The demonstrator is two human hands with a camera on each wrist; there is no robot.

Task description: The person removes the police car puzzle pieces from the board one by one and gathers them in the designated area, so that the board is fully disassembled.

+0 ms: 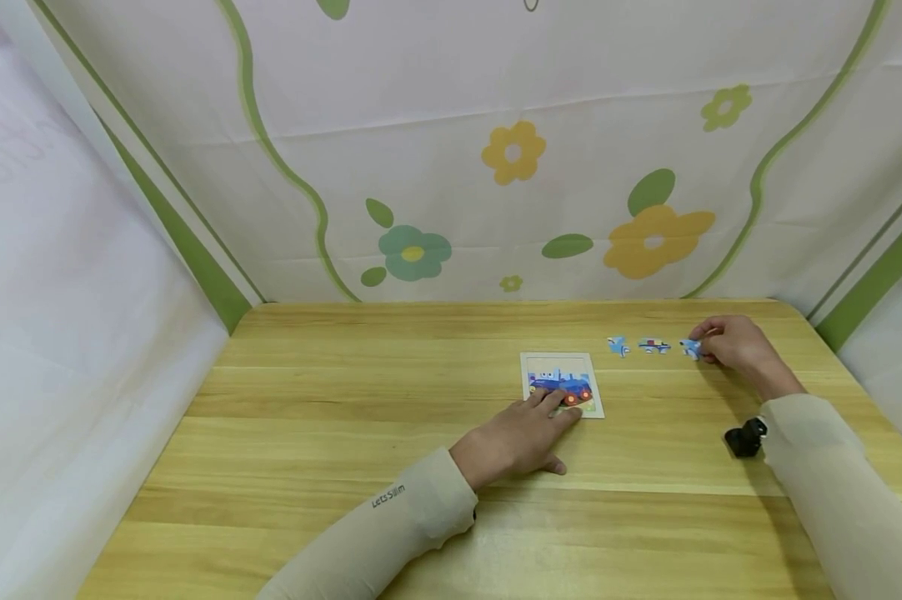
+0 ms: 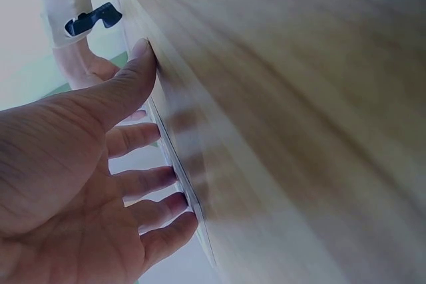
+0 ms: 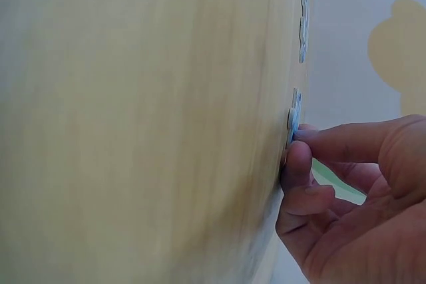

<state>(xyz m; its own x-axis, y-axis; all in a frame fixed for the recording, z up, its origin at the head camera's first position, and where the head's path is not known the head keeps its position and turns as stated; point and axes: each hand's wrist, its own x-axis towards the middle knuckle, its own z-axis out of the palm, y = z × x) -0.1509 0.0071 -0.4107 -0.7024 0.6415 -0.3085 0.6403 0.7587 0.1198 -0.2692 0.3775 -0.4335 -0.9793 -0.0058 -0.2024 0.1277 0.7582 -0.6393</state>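
Note:
A small square jigsaw puzzle (image 1: 599,392) in a white frame shows a blue vehicle with red wheels; its upper part is pale and bare of picture. My left hand (image 1: 522,433) rests over its lower edge, fingers spread and fairly straight, as the left wrist view also shows at the fingertips (image 2: 170,176). At the right, thumb and forefinger of my right hand (image 1: 736,346) pinch a light blue puzzle piece (image 1: 689,347), low at the tabletop. Its thin edge (image 3: 295,111) shows in the right wrist view.
Two more puzzle pieces, a light blue one (image 1: 618,346) and a multicoloured one (image 1: 654,344), lie in a row left of the pinched piece. The wooden table (image 1: 331,400) ends at a flower-printed curtain (image 1: 451,167). A black wrist device (image 1: 746,437) sits at the right cuff.

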